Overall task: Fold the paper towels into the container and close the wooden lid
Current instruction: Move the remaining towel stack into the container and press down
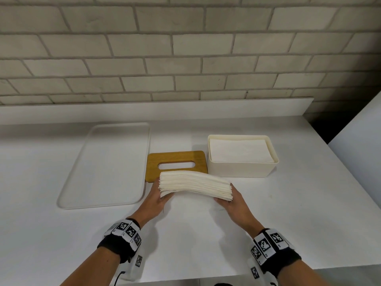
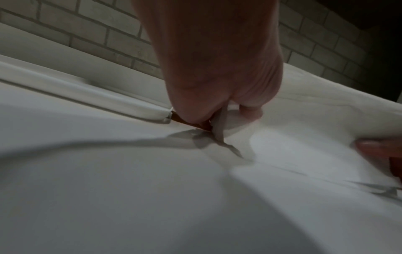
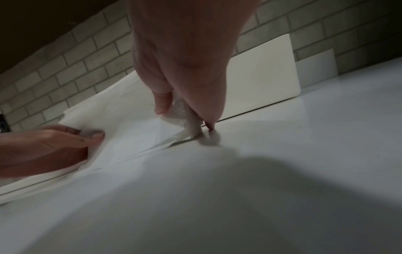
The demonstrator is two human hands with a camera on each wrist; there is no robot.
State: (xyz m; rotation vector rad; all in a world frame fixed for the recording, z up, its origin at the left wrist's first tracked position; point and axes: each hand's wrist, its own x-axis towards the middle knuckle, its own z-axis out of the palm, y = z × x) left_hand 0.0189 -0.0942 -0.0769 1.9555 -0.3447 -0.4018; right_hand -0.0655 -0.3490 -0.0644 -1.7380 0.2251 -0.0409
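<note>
A thick stack of white paper towels [image 1: 195, 183] is held just above the counter in the middle, its far half folded up over the near half. My left hand [image 1: 157, 198] grips the stack's left end, and my right hand [image 1: 228, 200] grips its right end. In the right wrist view the thumb pinches the towels [image 3: 135, 116] from below. Behind the stack lies the wooden lid [image 1: 176, 159] with its oval slot, flat on the counter. To its right stands the cream container [image 1: 241, 169], open, with folded towels lying in it.
A white tray [image 1: 107, 166] lies flat at the left, beside the lid. A brick wall and a low white ledge [image 1: 156, 110] close off the back. The counter ends at the right, where a dark gap [image 1: 323, 126] shows.
</note>
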